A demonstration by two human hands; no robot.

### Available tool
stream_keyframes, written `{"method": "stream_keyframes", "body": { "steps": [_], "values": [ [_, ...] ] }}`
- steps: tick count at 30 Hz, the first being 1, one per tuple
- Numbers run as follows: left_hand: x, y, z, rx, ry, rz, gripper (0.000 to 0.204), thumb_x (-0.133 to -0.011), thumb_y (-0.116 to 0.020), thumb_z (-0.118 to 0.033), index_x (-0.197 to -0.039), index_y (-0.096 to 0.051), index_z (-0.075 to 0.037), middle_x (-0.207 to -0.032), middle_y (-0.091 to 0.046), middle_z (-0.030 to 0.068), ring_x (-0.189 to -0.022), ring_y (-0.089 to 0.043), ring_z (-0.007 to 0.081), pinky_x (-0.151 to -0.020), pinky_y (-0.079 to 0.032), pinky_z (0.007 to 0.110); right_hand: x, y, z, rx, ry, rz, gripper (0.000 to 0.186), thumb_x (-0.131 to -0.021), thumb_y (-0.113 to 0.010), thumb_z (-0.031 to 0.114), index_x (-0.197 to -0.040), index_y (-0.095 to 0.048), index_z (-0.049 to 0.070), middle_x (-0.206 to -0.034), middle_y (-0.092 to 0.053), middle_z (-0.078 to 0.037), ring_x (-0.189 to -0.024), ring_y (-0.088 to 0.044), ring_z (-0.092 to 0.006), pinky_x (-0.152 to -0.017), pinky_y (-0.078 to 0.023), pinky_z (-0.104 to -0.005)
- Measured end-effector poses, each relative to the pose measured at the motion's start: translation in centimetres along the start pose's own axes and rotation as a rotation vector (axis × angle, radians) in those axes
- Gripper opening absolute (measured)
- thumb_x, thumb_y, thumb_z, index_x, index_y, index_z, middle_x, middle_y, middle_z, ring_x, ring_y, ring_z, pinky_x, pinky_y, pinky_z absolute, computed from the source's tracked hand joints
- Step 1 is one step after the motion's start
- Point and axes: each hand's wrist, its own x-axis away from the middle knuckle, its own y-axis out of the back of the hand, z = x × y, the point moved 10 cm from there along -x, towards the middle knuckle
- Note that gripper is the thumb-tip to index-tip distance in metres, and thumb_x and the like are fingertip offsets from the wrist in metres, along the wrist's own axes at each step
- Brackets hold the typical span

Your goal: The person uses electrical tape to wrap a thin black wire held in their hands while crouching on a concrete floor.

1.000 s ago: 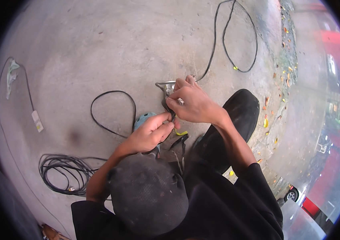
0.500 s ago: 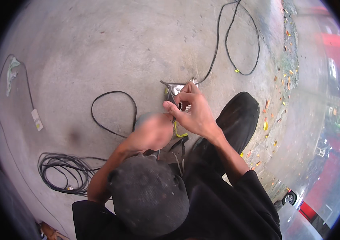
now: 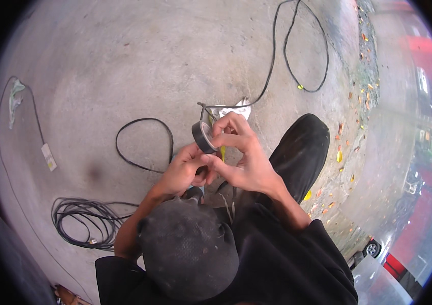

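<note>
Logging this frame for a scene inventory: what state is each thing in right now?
Roll of black tape: off the ground, held in the right hand.
Left hand: closed, touching the right hand below the roll.
Black cable loop: lying loose on the concrete.
Cable bundle: coiled on the ground.

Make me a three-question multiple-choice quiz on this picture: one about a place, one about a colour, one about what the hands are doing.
1. Where is the bundled coil of cable?
A. on the concrete at lower left
B. on the person's knee
C. inside a box

2. What colour is the roll of tape?
A. white
B. red
C. black

3. How is the roll held?
A. lying loose on the ground
B. gripped in the fingers
C. hanging from a hook

Answers: 1 A, the coil of cable lies on the concrete floor. 2 C, the roll of tape is black. 3 B, the right hand grips it, the left hand beside it.
</note>
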Motion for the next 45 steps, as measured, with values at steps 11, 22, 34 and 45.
{"method": "stream_keyframes", "body": {
  "steps": [11,22,34,45],
  "values": [
    [0.6,1.5,-2.0,0.085,-0.189,-0.239,0.013,-0.097,-0.059,-0.005,-0.108,-0.060,0.003,-0.081,-0.060,0.0022,-0.062,-0.049,0.0034,-0.050,-0.042,0.022,3.0,1.8,-4.1,-0.227,-0.480,0.061,0.037,-0.094,-0.068,0.039,-0.085,-0.074,0.004,-0.070,-0.057,-0.002,-0.081,-0.045,-0.0144,-0.078,-0.037,-0.0321],
    [0.8,1.0,-3.4,-0.158,-0.315,-0.189,0.017,-0.098,-0.057,-0.006,-0.112,-0.060,0.004,-0.084,-0.062,0.0043,-0.064,-0.049,0.0042,-0.056,-0.039,0.021,2.2,1.4,-2.8,0.190,-0.300,-0.006,0.029,-0.092,-0.068,0.027,-0.087,-0.073,0.000,-0.074,-0.056,-0.012,-0.080,-0.051,-0.0215,-0.072,-0.042,-0.0359],
    [-0.9,2.1,-1.7,0.179,-0.187,-0.195,0.016,-0.101,-0.059,-0.019,-0.093,-0.062,-0.005,-0.073,-0.058,-0.0012,-0.055,-0.043,0.0032,-0.049,-0.032,0.020,1.2,-0.3,-1.8,0.351,-0.190,-0.031,0.029,-0.086,-0.070,0.024,-0.078,-0.069,-0.004,-0.070,-0.052,-0.018,-0.077,-0.052,-0.0327,-0.068,-0.043,-0.0419],
    [0.5,3.0,-1.4,0.351,-0.220,-0.267,0.017,-0.099,-0.060,-0.019,-0.087,-0.061,-0.008,-0.063,-0.043,-0.0083,-0.050,-0.028,0.0010,-0.045,-0.022,0.021,1.7,-1.8,-1.0,0.087,-0.171,-0.079,0.026,-0.084,-0.071,0.016,-0.071,-0.064,-0.005,-0.064,-0.045,-0.016,-0.064,-0.045,-0.0279,-0.058,-0.036,-0.0410]
  ]
}}
